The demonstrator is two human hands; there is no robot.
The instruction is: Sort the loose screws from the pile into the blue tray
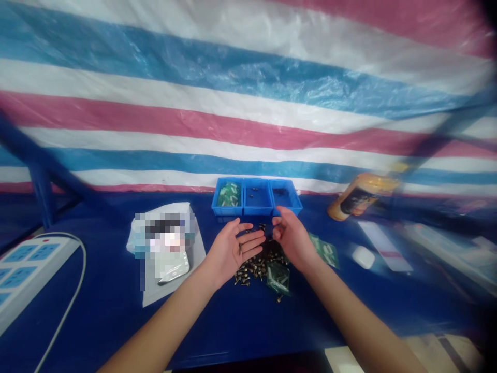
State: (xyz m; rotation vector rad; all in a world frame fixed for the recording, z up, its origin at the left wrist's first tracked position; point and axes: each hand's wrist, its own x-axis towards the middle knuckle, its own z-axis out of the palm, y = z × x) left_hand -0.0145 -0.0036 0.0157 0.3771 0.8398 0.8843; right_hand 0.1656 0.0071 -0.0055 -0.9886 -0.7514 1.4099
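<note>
1. left grip (232, 251): spread apart at the left of the parts (252, 268).
2. right grip (294, 237): curled; cannot tell if holding anything.
3. parts: on desk (248, 326), near side of bins (257, 211).

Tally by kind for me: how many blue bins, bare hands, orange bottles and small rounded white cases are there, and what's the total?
Blue bins: 3
Bare hands: 2
Orange bottle: 1
Small rounded white case: 1
Total: 7
</note>
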